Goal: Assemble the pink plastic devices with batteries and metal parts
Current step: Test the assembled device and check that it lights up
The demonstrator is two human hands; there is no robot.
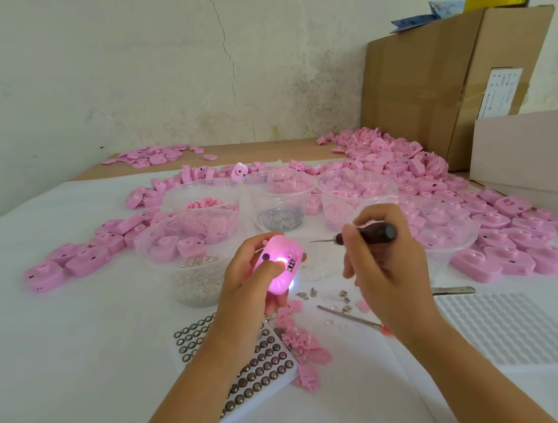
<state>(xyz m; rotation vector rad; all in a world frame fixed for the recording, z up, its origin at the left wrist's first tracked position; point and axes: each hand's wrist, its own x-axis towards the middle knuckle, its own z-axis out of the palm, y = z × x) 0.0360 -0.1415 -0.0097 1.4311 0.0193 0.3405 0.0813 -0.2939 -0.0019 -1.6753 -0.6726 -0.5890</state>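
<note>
My left hand (244, 284) grips a pink plastic device (281, 264) above the table, thumb pressed on it, and the device glows with light. My right hand (385, 265) holds a dark-handled screwdriver (373, 235), its thin tip pointing left toward the device without touching it. A tray of button batteries (256, 372) lies under my left forearm. Small metal parts (343, 296) and pink plastic pieces (299, 340) lie scattered between my hands.
Several clear plastic bowls (201, 240) of pink parts and metal bits stand behind my hands. Heaps of pink devices (499, 222) spread left and right. A second screwdriver (354, 320), a white empty tray (517, 331) and cardboard boxes (446, 83) sit at right.
</note>
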